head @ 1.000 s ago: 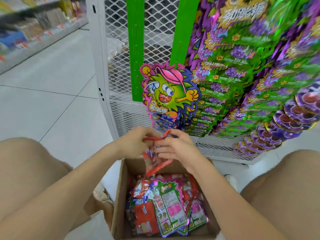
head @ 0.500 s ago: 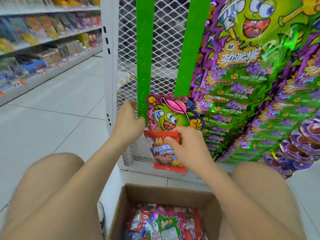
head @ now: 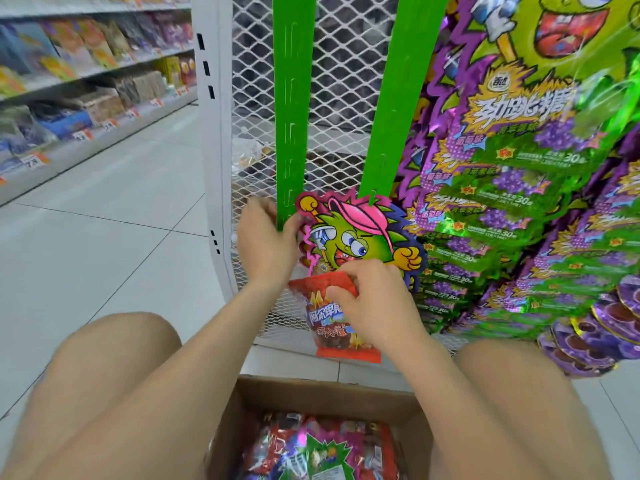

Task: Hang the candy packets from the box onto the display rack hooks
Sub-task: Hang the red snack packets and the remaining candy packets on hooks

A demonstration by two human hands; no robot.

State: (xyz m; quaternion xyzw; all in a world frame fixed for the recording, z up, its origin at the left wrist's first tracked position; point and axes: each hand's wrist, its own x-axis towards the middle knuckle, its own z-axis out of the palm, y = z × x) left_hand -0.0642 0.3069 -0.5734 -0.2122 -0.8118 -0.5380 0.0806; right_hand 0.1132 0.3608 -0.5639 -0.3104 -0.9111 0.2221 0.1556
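Note:
My right hand [head: 372, 303] pinches the top of a red candy packet [head: 332, 327], holding it upright in front of the white mesh rack [head: 332, 84]. My left hand [head: 265, 242] grips the bottom end of the left green hanging strip [head: 290, 109]. A second green strip [head: 391, 98] hangs to its right, with a cartoon-monster header card [head: 360, 233] at its foot, just above the red packet. The cardboard box [head: 322, 393] sits open on the floor between my knees, holding several mixed packets [head: 322, 452].
Dense rows of green and purple candy packets [head: 519, 188] fill the rack's right side, with round purple packs [head: 595, 334] lower down. A store shelf [head: 86, 98] with goods lines the aisle at left. My bare knees flank the box. White tile floor [head: 114, 209] spreads left.
The red packet came up out of the box to the rack's lower part. My left hand let go of it and took hold of the left green strip. My view tilted upward.

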